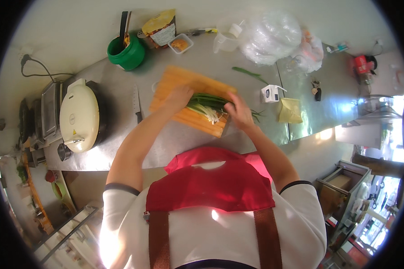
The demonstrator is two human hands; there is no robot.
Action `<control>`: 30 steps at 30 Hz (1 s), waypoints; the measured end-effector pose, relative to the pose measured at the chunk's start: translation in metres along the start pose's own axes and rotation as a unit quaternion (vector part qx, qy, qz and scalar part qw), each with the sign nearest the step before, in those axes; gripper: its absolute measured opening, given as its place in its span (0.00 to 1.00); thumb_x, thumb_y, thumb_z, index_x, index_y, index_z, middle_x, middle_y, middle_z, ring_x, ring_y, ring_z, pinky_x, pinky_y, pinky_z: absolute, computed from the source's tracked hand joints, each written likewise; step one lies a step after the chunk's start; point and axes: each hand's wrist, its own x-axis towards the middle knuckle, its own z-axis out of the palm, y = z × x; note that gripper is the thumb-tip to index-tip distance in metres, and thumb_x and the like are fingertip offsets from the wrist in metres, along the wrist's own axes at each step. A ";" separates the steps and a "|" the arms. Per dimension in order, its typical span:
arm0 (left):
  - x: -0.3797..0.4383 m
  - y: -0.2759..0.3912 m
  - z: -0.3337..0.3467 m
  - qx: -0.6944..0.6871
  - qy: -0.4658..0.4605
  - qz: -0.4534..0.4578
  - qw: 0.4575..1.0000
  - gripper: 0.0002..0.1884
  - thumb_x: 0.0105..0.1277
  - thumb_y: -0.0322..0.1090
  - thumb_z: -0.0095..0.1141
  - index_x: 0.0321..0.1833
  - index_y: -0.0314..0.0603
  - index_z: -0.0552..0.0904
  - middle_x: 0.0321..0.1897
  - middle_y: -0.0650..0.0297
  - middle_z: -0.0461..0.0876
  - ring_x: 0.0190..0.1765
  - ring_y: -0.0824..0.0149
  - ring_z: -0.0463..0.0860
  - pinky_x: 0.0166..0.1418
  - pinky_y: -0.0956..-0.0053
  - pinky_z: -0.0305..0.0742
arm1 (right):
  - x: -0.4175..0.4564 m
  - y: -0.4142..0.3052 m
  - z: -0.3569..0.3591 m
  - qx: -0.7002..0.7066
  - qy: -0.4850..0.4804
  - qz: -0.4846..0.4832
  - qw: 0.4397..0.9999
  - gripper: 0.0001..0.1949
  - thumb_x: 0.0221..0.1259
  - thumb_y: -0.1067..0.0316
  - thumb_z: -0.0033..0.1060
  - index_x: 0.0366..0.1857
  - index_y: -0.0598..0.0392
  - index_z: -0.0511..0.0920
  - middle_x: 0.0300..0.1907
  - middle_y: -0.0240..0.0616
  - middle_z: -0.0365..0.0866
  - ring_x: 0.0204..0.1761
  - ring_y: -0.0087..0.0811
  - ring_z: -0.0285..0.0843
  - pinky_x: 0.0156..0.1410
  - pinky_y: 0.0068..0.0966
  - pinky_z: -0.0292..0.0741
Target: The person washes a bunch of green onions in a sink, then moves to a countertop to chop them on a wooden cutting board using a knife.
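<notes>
A wooden cutting board (185, 79) lies at an angle on the steel worktop before me, its right corner towards me. Across it rests a bunch of scallions (208, 102), white ends towards me and some green tips past the board's right edge. My left hand (179, 98) is on the board against the left end of the bunch; its fingertips are partly hidden. My right hand (239, 110) is at the board's right edge, with the greens passing between its thumb and fingers. A kitchen knife (137, 102) lies on the worktop, left of the board.
On the left stands a cream electric griddle (79, 116). Along the wall are a green tub (126, 55), a food pouch (161, 28), a small plastic container (180, 43) and a large clear plastic bag (269, 37). A drink carton (269, 93), yellow packet (290, 111) and keys (316, 90) lie right.
</notes>
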 end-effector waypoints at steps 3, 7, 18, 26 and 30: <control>0.002 0.001 -0.004 0.000 0.007 0.022 1.000 0.16 0.49 0.29 0.55 0.43 0.41 0.71 0.40 0.58 0.71 0.49 0.59 0.71 0.50 0.66 0.66 | -0.007 0.065 -0.009 -0.037 0.028 0.141 0.989 0.17 0.51 0.54 0.59 0.41 0.52 0.76 0.37 0.40 0.79 0.40 0.39 0.77 0.44 0.35 0.73; -0.004 -0.005 -0.003 -0.025 0.037 0.052 0.998 0.18 0.48 0.28 0.55 0.44 0.43 0.71 0.39 0.59 0.70 0.49 0.59 0.71 0.51 0.66 0.66 | -0.006 0.072 -0.019 -0.149 -0.069 0.179 0.970 0.12 0.51 0.55 0.60 0.32 0.51 0.79 0.31 0.39 0.81 0.35 0.38 0.79 0.40 0.34 0.74; -0.015 -0.008 -0.009 0.047 0.009 0.045 0.998 0.15 0.55 0.30 0.47 0.47 0.46 0.72 0.41 0.59 0.72 0.48 0.59 0.71 0.50 0.68 0.67 | 0.049 0.067 -0.019 -0.177 0.035 0.138 0.974 0.07 0.52 0.61 0.55 0.29 0.51 0.75 0.29 0.40 0.79 0.33 0.44 0.77 0.37 0.38 0.73; -0.018 -0.010 -0.008 0.046 -0.016 0.047 0.998 0.13 0.55 0.31 0.47 0.45 0.46 0.72 0.40 0.61 0.72 0.47 0.62 0.72 0.49 0.69 0.68 | 0.141 0.080 -0.009 -0.231 -0.026 0.055 0.971 0.08 0.51 0.62 0.59 0.31 0.51 0.75 0.37 0.41 0.76 0.42 0.42 0.73 0.44 0.36 0.71; -0.018 -0.005 -0.016 0.027 0.016 0.038 0.999 0.15 0.53 0.30 0.48 0.45 0.43 0.72 0.38 0.60 0.72 0.45 0.61 0.73 0.50 0.69 0.68 | 0.147 0.096 -0.006 -0.257 -0.112 0.087 0.956 0.12 0.51 0.60 0.60 0.36 0.52 0.74 0.40 0.44 0.74 0.45 0.44 0.71 0.47 0.37 0.70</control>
